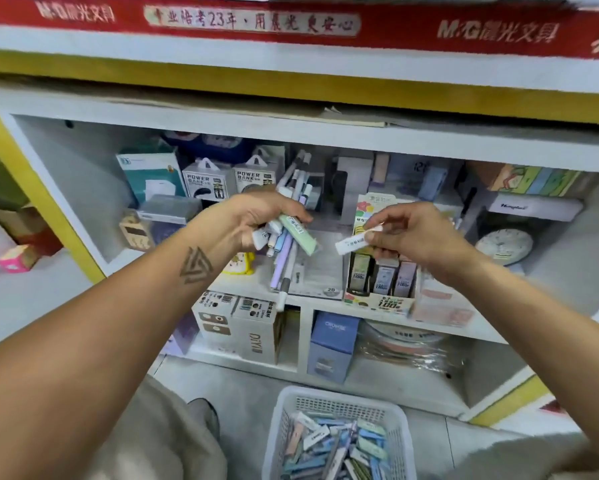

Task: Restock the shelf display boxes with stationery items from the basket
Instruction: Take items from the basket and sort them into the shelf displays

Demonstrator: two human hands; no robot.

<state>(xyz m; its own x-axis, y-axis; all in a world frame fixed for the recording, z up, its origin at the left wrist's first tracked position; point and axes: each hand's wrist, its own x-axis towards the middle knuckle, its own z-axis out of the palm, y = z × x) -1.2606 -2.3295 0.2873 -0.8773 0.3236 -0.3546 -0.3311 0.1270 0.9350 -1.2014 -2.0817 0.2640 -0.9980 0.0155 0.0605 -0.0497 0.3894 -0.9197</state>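
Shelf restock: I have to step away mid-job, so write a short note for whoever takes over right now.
Left hand: grips a bundle of pens and small cases, a pale green case on top, in front of the shelf.
Right hand: pinches one white case just above the display box, not yet placed.
White basket on the floor below holds many more pastel cases.
Done: the display box already has some cases standing in its slots.
Left: seat the white case, place the left-hand bundle, then empty the basket.
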